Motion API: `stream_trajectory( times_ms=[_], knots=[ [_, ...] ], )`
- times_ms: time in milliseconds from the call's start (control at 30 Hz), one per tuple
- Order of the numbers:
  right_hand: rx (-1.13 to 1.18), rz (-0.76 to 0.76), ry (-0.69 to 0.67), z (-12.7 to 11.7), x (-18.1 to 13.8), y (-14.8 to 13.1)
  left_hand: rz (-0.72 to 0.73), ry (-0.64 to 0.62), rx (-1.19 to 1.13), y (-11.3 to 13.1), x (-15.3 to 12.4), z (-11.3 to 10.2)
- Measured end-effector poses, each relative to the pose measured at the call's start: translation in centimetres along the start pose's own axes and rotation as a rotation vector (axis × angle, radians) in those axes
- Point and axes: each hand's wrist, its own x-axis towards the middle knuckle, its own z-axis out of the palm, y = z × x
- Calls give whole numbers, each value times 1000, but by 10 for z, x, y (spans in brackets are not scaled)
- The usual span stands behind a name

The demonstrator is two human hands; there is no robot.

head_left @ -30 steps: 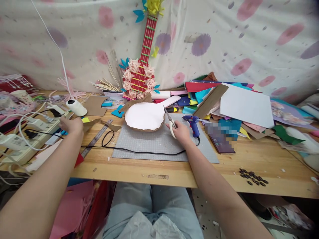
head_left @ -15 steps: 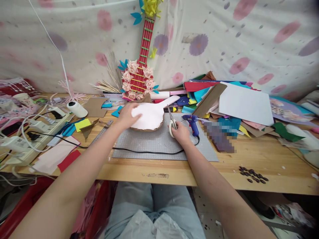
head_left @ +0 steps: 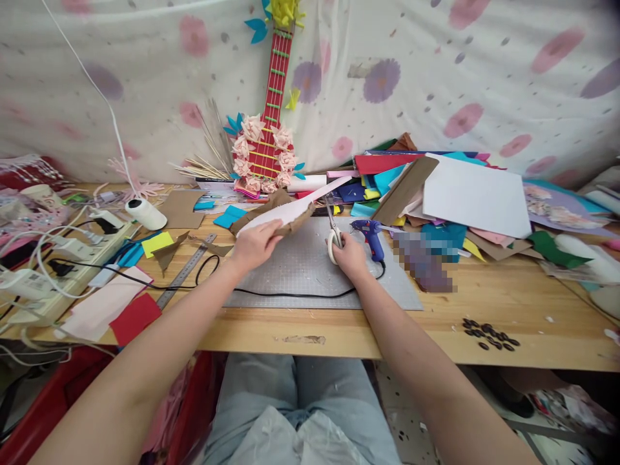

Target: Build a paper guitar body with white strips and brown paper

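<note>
My left hand (head_left: 259, 244) is closed on the near edge of a white guitar-shaped cutout (head_left: 285, 212) and tilts it up off the mat. Crumpled brown paper (head_left: 296, 224) shows along the cutout's edge, and its narrow neck points up to the right. In my right hand (head_left: 349, 254) is a pair of scissors (head_left: 332, 234) with white handles, blades pointing away from me. The scissors are over the grey cutting mat (head_left: 300, 271). Just right of them lies a blue glue gun (head_left: 372, 237), its black cord running across the mat.
A red paper guitar with pink flowers (head_left: 266, 152) leans against the curtain. Coloured sheets and a white board (head_left: 477, 197) are piled at right. Small dark oval pieces (head_left: 490, 334) lie front right. At left are a power strip (head_left: 72, 271) and a metal ruler (head_left: 186, 271).
My left hand has moved nearer and lifted the near side of the cutout, which has gone from lying flat to tilted. The right hand with the scissors has stayed nearly still.
</note>
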Motion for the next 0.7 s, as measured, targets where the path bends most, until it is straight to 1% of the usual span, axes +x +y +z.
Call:
stream_trajectory(
  times_ms=[67,133,167,200,233,300,333,367,400,467,500,533,567,633,700],
  knots=[
    [5,7,12,1,0,0,-144,182,-68,-5,3,-21],
    [6,13,18,2,1,-1,-329,395,-175,-14,7,-47],
    [6,12,20,3,1,-1,-392,501,-261,-20,9,-61],
    [7,9,22,4,1,-2,-426,574,-360,-27,11,-75],
    [7,5,25,5,0,-3,-458,704,-460,-34,11,-89],
    [11,-7,36,6,-1,-3,-497,834,-611,-47,10,-114],
    [18,-14,45,6,-1,-4,-491,822,-701,-53,8,-124],
    [30,-21,57,6,-2,-4,-492,866,-787,-58,5,-131],
    [46,-24,73,6,-3,-4,-500,860,-868,-62,2,-137],
    [91,-23,108,5,-4,-5,-565,828,-929,-67,-5,-139],
    [118,-29,120,5,-5,-7,-619,810,-920,-69,-7,-136],
    [147,-51,125,5,-6,-11,-683,819,-898,-69,-8,-132],
    [182,-94,123,5,-8,-16,-745,844,-881,-69,-9,-126],
    [263,-241,101,6,-12,-33,-836,922,-866,-64,-6,-111],
    [347,-408,77,7,-19,-57,-862,966,-833,-56,-1,-98]
  ],
)
